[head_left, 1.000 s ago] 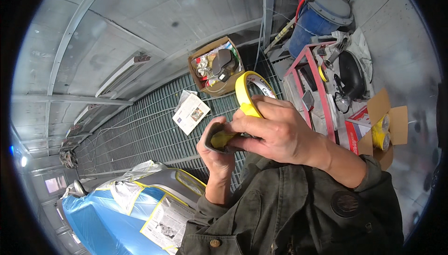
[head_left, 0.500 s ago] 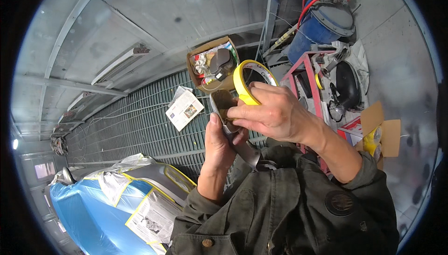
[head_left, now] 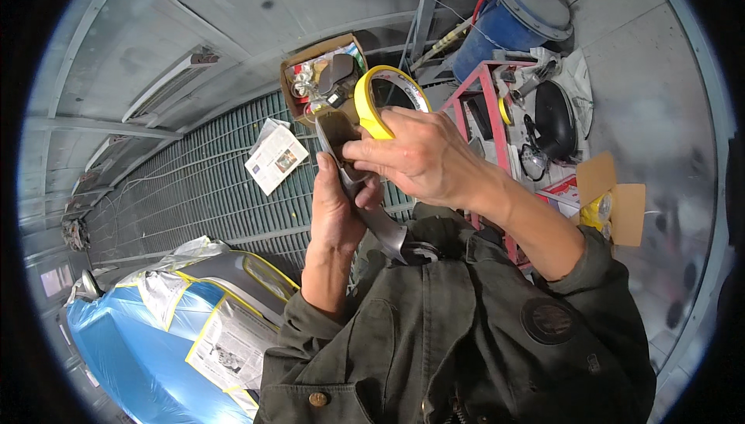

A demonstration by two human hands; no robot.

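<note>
right, so the left hand point(head_left: 335, 214) is closed round the grey curved piece point(head_left: 380, 226), thumb along one side, holding it in front of the chest. if that hold slackens, i'd say the smooth shell could twist away and drop toward the slatted grating point(head_left: 209, 183). just beside its open end sits the yellow tape roll point(head_left: 365, 109), held against the fingers of the right hand point(head_left: 415, 152); how firmly, i can't tell. with those fingertips also bunched at the mouth of the hollow, the roll could slide loose, and an uneven push could tip the piece in the left palm.

now the surfaces, from the left: glossy blue sheeting point(head_left: 124, 346), wrinkled and thin; over it a flat printed page point(head_left: 225, 346), matte, edged in yellow strips. on the bars, loose paper point(head_left: 277, 158), crisp-cornered. next, a brown cardboard box point(head_left: 289, 92), square and stuffed with a jumble. in the hands, soft-sheened grey outside, dull brownish within, long and bending; the roll's a neat, stiff ring. further right, a straight-barred red frame point(head_left: 498, 125), a smooth, rounded black part point(head_left: 556, 123), then a carton point(head_left: 627, 214) with flaps splayed.
</note>
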